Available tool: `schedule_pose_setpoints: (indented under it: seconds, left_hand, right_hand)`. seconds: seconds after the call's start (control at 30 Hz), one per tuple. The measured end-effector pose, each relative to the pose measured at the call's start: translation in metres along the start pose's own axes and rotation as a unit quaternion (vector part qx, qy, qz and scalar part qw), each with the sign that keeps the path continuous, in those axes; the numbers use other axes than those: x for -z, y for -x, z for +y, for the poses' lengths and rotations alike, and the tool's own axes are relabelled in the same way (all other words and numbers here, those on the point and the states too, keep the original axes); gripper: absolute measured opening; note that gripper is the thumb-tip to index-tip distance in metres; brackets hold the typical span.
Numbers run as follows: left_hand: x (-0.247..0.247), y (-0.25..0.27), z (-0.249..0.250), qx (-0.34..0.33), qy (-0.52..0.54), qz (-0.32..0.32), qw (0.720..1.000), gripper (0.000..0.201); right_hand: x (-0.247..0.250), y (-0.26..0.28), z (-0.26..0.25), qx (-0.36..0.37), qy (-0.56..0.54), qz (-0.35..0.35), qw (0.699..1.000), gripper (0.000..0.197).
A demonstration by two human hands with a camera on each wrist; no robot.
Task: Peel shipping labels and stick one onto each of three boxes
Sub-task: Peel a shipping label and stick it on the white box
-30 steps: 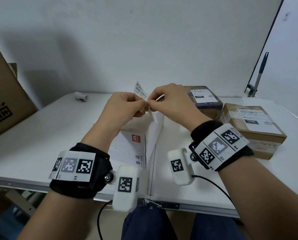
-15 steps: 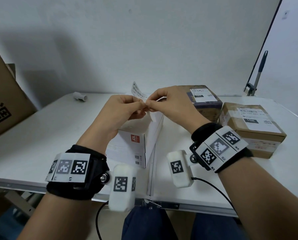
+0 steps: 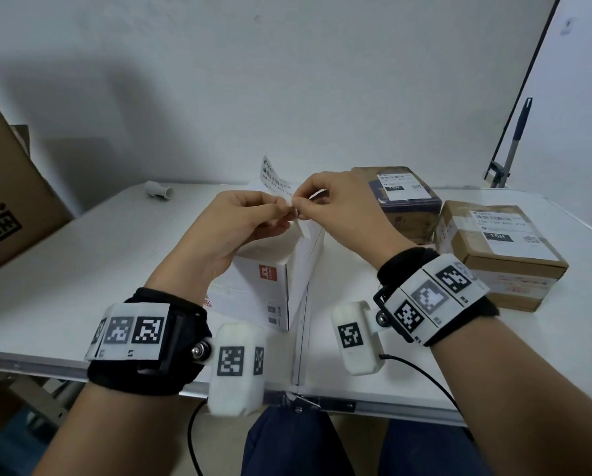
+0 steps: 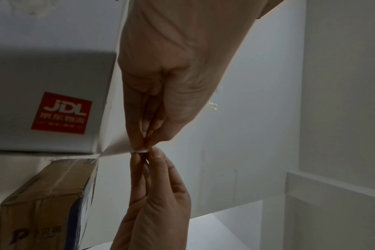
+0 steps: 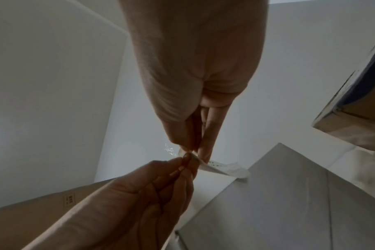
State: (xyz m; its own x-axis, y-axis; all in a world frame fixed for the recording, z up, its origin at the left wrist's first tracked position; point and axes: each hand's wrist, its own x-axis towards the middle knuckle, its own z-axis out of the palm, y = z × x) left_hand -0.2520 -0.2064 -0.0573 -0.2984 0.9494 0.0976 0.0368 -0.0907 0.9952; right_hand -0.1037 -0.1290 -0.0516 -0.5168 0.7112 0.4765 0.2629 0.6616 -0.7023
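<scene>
Both hands are raised above the white box [image 3: 270,269], meeting at one corner of a white shipping label [image 3: 275,178]. My left hand [image 3: 284,209] pinches that corner between thumb and fingertips; my right hand [image 3: 301,204] pinches the same corner from the other side. The label's printed part sticks up to the left in the head view, and a strip of it hangs down toward the box. In the wrist views the label [image 4: 118,148] [image 5: 220,167] shows as a thin white sheet between the two pinches. Two brown boxes [image 3: 402,201] [image 3: 500,249] at right each carry a label.
The white table [image 3: 81,269] has a seam down its middle. A small white tube [image 3: 158,190] lies at the back left. A large cardboard carton [image 3: 9,207] leans at the left edge. A pole with a blue grip [image 3: 517,139] stands at the back right.
Both hands stay pinched together on the label corner above the white box; they have shifted only slightly, and the label's free end points a little more to the left.
</scene>
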Motion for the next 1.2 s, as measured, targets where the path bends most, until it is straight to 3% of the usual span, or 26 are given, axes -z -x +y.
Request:
schedule_pose_setpoints:
  seconds: [0.4, 0.73, 1.03, 1.2]
  left_hand:
    - [-0.0026, 0.0043, 0.0046, -0.004, -0.002, 0.037, 0.999, 0.012]
    - [-0.0041, 0.0038, 0.0016, -0.011, 0.000, 0.051, 0.999, 0.012]
    - [-0.0039, 0.0043, 0.0028, -0.020, -0.026, 0.029, 0.999, 0.012]
    - [-0.0068, 0.0064, 0.0031, -0.020, -0.010, 0.033, 0.999, 0.024]
  right_hand:
    - [-0.0015, 0.0028, -0.0085, 0.049, 0.083, 0.008, 0.995, 0.011]
    - [-0.0016, 0.0048, -0.0062, 0.016, -0.004, 0.006, 1.000, 0.004]
    - [0.0007, 0.0023, -0.0070, 0.011, 0.014, 0.004, 1.000, 0.007]
    - [-0.0011, 0.0026, -0.0054, 0.016, 0.020, 0.007, 1.000, 0.008]
